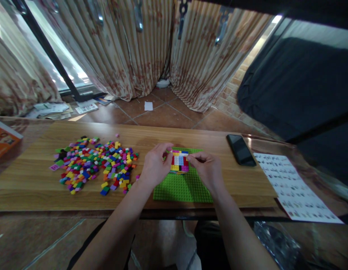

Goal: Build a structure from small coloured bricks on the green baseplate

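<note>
A small block built of toy bricks [179, 162], layered in red, yellow, blue, white and pink, stands on the green studded baseplate [182, 191]. My left hand [157, 164] is curled against the block's left side, thumb and fingers at its edge. On the other side, my right hand [207, 168] has thumb and forefinger pinched together at the block's upper right edge. Something whitish shows by those fingertips, too small to tell whether it is a loose brick or part of the block.
A large spread of loose toy bricks [89, 161] covers the left of the wooden table [33, 161]. A black phone [240, 150] lies at the right, near a printed sheet [294, 187]. An orange printed item [5, 138] is at the far left; curtains [151, 48] hang beyond.
</note>
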Available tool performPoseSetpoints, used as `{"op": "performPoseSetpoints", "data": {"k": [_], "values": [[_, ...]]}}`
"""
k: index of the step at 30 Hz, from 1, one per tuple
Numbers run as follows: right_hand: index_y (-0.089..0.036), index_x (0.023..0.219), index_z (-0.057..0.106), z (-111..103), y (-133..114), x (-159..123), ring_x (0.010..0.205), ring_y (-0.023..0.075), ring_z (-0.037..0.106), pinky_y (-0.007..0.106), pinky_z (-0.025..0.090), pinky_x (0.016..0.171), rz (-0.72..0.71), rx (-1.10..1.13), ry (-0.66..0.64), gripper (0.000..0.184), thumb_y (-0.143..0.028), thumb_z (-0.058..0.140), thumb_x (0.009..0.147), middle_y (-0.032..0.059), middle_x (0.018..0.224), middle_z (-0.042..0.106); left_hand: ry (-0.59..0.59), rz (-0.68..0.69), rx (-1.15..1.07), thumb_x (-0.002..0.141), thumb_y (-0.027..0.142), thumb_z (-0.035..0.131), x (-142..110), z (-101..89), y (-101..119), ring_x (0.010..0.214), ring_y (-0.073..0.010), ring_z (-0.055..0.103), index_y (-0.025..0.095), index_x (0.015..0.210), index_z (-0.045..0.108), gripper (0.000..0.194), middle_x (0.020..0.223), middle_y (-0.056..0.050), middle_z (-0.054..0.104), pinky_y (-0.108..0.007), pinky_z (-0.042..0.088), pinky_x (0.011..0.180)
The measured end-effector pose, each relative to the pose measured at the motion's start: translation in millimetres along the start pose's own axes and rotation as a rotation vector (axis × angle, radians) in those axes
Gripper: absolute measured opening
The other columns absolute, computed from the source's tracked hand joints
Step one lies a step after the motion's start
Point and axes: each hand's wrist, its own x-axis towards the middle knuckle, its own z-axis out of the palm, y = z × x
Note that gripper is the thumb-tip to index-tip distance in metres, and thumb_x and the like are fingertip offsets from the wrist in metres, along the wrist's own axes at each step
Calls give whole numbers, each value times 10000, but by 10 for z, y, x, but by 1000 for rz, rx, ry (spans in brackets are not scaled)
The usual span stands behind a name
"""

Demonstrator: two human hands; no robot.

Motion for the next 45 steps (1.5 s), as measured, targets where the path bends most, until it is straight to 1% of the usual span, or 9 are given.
{"op": "performPoseSetpoints", "data": {"k": [6,13,18,23,29,33,38,42,45], "values": [[-210,682,749,3,-66,-22,622,178,654,289,490,617,-19,-69,-8,155,-342,688,735,17,682,743,1,-6,1,848,118,548,2,8,-2,866,-171,673,175,1031,643,214,979,-54,712,-314,549,802],[-199,690,747,8,47,9,603,174,644,295,508,616,7,-50,-27,183,-356,672,743,26,676,735,0,-8,-11,839,107,541,2,4,4,871,-170,673,184,1032,643,232,975,-48,713,-313,555,801],[-192,696,745,33,27,1,628,181,657,297,522,624,25,-18,-12,186,-357,668,739,37,692,741,4,-1,-10,834,99,536,3,12,-5,894,-168,675,184,1030,644,240,987,-47,712,-312,557,819],[-185,674,736,47,-7,0,601,173,648,278,495,590,19,1,2,171,-334,679,734,34,661,733,9,13,-8,841,125,543,0,15,-27,875,-174,673,182,1017,645,211,983,-55,708,-317,560,801],[-180,694,734,49,42,-6,596,160,632,270,487,583,24,41,2,187,-361,700,730,29,657,723,-2,21,10,849,136,541,7,-1,-19,867,-174,668,174,1013,644,197,979,-58,708,-316,555,798],[-166,710,725,54,73,14,582,154,624,270,503,566,99,144,-5,297,-462,737,688,40,670,720,-3,9,7,857,134,536,7,-3,-18,854,-171,666,176,1027,645,206,973,-57,710,-314,552,787],[-154,712,701,57,49,45,464,122,553,252,460,457,233,239,83,490,-643,688,681,38,614,678,-27,-5,10,848,118,539,4,-19,-14,819,-167,661,169,1030,647,217,970,-57,709,-312,546,781],[-157,743,702,99,13,29,482,112,538,237,432,457,235,242,47,443,-586,731,636,25,633,679,-34,-8,9,847,110,538,1,-28,-4,858,-170,663,167,1028,646,219,992,-59,711,-310,541,803],[-153,770,712,138,5,18,483,112,533,228,406,441,282,242,45,413,-510,778,572,9,606,665,-30,-6,4,848,109,538,-4,-29,2,873,-172,666,170,1031,645,221,978,-56,714,-310,540,813]]}}
